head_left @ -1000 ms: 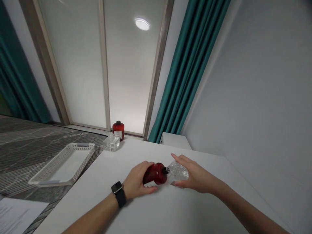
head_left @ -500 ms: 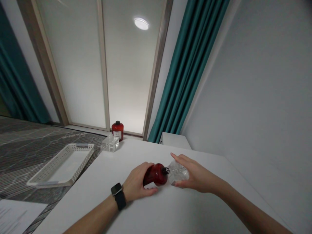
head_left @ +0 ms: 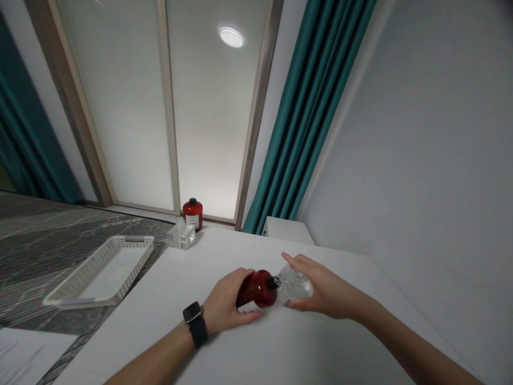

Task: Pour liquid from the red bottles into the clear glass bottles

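My left hand (head_left: 228,302), with a black watch on its wrist, is wrapped round a dark red bottle (head_left: 262,289). The bottle is tilted, its black neck pointing right. My right hand (head_left: 320,289) grips a clear, patterned glass container (head_left: 294,283) that lies on its side or is tilted toward the bottle. The bottle's neck meets the mouth of the container; whether they touch, and whether liquid runs between them, I cannot tell. Both are held low over the white table (head_left: 280,347).
At the table's far left corner stands another red bottle (head_left: 193,215) with a black cap and white label, behind a clear square container (head_left: 181,235). A white perforated basket (head_left: 116,251) lies left of the table, with a printed sheet (head_left: 32,353) nearer me. A wall rises at the right.
Both hands, with the bottle and the glass container, have shifted very slightly to the right. The hold of each hand is unchanged.
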### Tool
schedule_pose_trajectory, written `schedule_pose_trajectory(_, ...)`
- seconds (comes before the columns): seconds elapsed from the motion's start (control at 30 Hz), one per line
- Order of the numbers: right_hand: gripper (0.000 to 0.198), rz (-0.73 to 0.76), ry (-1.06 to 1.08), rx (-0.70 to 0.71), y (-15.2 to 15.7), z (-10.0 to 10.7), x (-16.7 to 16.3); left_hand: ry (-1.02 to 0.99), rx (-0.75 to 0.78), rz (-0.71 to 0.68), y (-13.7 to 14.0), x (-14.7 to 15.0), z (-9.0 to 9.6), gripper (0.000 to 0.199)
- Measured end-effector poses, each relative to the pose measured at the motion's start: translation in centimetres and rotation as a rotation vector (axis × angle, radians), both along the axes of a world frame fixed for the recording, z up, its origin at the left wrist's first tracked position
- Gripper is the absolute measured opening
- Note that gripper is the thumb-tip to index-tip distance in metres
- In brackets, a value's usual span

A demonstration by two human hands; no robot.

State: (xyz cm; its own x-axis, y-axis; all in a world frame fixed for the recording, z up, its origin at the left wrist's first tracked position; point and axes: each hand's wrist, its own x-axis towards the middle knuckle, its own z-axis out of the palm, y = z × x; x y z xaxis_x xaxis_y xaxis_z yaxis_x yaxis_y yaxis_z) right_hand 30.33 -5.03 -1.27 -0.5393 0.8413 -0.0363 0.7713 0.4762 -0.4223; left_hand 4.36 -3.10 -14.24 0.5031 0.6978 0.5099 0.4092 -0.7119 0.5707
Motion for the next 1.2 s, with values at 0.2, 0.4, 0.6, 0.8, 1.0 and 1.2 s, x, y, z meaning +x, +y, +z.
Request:
schedule_pose_trajectory(0.2,0.095,-0.010,-0.016,-0.010,-0.06,0.12,0.00,0.013,-0.013,-0.026,0.04,0.05,-0.05,0.076)
schedule_pose_trajectory(0.4,0.097,-0.014,-0.044,-0.012,0.06,0.15,0.07,0.012,-0.022,-0.034,-0.09,0.09,0.11,0.075)
schedule_pose_trajectory(0.6,0.096,-0.012,-0.035,-0.012,0.01,0.29,0.05,0.011,-0.033,-0.039,-0.22,0.10,0.40,0.074)
schedule_pose_trajectory(0.8,0.096,-0.004,-0.027,-0.006,0.05,0.09,0.26,0.011,-0.056,-0.032,-0.20,0.22,0.45,0.073)
schedule_pose_trajectory(1.0,0.096,-0.005,-0.044,-0.004,0.10,0.10,0.24,0.009,-0.073,0.007,-0.19,0.29,0.15,0.077)
schedule_pose_trajectory(1.2,0.096,-0.014,-0.041,-0.022,0.00,0.38,-0.01,0.013,-0.043,0.008,-0.19,0.20,0.10,0.077)
